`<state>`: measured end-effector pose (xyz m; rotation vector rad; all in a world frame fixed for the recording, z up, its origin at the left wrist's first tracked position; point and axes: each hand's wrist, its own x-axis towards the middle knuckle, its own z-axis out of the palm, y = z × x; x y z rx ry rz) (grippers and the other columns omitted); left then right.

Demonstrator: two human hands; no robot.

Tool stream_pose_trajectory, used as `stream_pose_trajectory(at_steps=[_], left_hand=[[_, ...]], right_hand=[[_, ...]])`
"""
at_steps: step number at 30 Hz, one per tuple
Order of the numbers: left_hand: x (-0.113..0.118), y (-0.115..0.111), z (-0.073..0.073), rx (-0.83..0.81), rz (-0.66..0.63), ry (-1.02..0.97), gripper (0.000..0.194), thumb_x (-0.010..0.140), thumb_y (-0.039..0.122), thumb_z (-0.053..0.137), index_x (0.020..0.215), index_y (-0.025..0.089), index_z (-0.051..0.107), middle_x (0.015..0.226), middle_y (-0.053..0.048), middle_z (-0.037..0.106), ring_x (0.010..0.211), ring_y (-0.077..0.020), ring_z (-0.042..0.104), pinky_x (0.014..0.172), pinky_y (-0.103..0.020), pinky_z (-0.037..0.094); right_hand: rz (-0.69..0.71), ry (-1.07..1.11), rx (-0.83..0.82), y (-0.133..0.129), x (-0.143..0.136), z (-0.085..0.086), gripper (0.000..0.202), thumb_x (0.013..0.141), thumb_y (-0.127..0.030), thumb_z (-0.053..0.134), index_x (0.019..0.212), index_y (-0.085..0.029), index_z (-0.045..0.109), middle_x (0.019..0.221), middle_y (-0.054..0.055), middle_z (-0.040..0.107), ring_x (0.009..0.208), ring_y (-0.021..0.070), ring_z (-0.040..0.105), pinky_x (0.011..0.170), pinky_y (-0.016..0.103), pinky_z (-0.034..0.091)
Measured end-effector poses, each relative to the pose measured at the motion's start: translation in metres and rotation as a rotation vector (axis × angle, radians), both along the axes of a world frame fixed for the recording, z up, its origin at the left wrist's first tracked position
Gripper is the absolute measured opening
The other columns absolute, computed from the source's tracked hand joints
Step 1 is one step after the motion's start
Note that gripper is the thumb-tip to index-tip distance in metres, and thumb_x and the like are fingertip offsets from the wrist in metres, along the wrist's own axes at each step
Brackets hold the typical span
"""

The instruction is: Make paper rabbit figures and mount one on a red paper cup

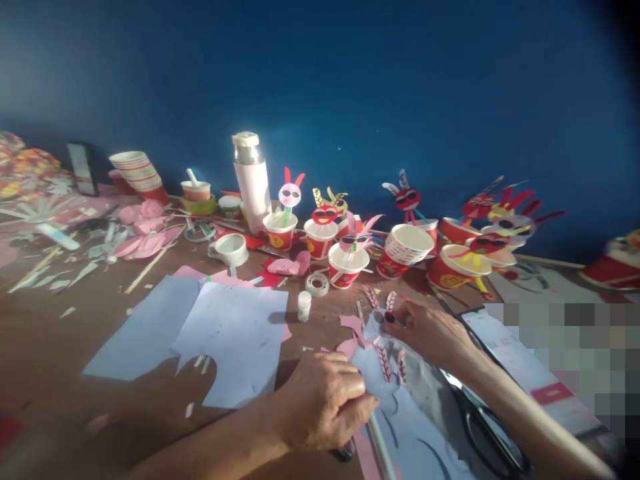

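- The dark oval piece [389,318] lay right of the table's middle, in from the back edge, at the right hand's fingertips.
- The right hand [417,327] reached in from the table's right side, thumb and fingers bent close about that piece; whether they pinched it or only touched it could not be told.
- A greyish oval [379,318] sat just beside the dark one, to its left.
- Two patterned leaf strips [371,297] stood out behind the ovals, and two more leaf strips [383,363] lay nearer the front.
- The left hand [333,400] was nearer the table's front edge, its fingers folded inward beside a pale rod [381,447]; whether it gripped anything could not be told.
- Pink scraps [353,327] lay between the hands, and a blue-white sheet [423,427] with dark curved marks ran toward the front edge.
- Black-handled scissors [493,433] lay under the right forearm.
- Left of the hands were a small white bottle [304,307], a tape roll [317,285] and two overlapping white sheets [235,333], one cut in a curve.
- Along the back edge stood a white flask [251,187], red-and-white paper cups [281,233] with paper faces [290,195] on top, and a cup stack [137,177] toward the back left corner.
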<state>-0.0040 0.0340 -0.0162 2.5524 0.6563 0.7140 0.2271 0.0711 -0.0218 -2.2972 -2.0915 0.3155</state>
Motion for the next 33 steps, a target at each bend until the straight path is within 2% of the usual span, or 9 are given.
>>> stream_pose_trajectory(at_steps=[8, 15, 22, 27, 30, 33], left_hand=[[0.001, 0.002, -0.009, -0.03, -0.005, 0.004, 0.035, 0.085, 0.021, 0.045, 0.052, 0.019, 0.036, 0.049, 0.003, 0.044, 0.051, -0.0112, 0.04, 0.052, -0.026, 0.029], [0.002, 0.004, -0.004, -0.076, 0.007, 0.122, 0.034, 0.087, 0.02, 0.043, 0.054, 0.019, 0.034, 0.052, 0.001, 0.046, 0.053, -0.0118, 0.044, 0.054, -0.026, 0.03], [0.002, 0.005, -0.005, -0.173, 0.046, 0.084, 0.036, 0.088, 0.022, 0.04, 0.056, 0.02, 0.022, 0.052, 0.002, 0.04, 0.054, -0.0118, 0.041, 0.053, -0.026, 0.028], [0.002, 0.01, -0.003, -0.247, 0.097, 0.045, 0.037, 0.089, 0.025, 0.039, 0.056, 0.02, 0.023, 0.052, 0.003, 0.035, 0.053, -0.0112, 0.039, 0.053, -0.026, 0.027], [0.002, 0.009, -0.002, -0.324, 0.14, -0.003, 0.036, 0.088, 0.024, 0.041, 0.054, 0.019, 0.03, 0.053, 0.004, 0.033, 0.053, -0.0108, 0.037, 0.054, -0.026, 0.027], [0.003, 0.006, 0.001, -0.574, 0.238, -0.118, 0.024, 0.086, 0.026, 0.045, 0.064, 0.017, 0.049, 0.057, 0.003, 0.04, 0.054, -0.0102, 0.037, 0.053, -0.024, 0.028]], right_hand=[[-0.018, 0.055, 0.045, 0.005, 0.004, -0.006, 0.026, 0.07, -0.045, 0.059, 0.084, -0.024, 0.057, 0.075, 0.001, 0.065, 0.073, 0.0208, 0.061, 0.056, 0.026, 0.032], [-0.001, 0.144, 0.039, 0.004, 0.003, -0.003, 0.021, 0.069, -0.04, 0.061, 0.079, -0.022, 0.055, 0.067, -0.001, 0.063, 0.062, 0.017, 0.058, 0.052, 0.025, 0.03], [0.002, 0.219, 0.104, -0.006, -0.002, -0.001, 0.019, 0.07, -0.036, 0.06, 0.078, -0.021, 0.051, 0.065, -0.003, 0.061, 0.059, 0.0154, 0.055, 0.051, 0.024, 0.03], [0.037, 0.259, 0.12, -0.011, -0.004, -0.001, 0.018, 0.073, -0.034, 0.058, 0.064, -0.021, 0.049, 0.058, -0.002, 0.058, 0.055, 0.0164, 0.053, 0.051, 0.025, 0.031], [0.085, 0.304, 0.133, -0.011, -0.001, 0.0, 0.022, 0.076, -0.036, 0.057, 0.061, -0.022, 0.048, 0.056, -0.003, 0.055, 0.055, 0.0161, 0.053, 0.052, 0.025, 0.034], [0.108, 0.429, 0.174, -0.014, 0.0, 0.005, 0.026, 0.079, -0.041, 0.056, 0.063, -0.022, 0.048, 0.057, -0.003, 0.055, 0.055, 0.0156, 0.053, 0.051, 0.025, 0.037]])
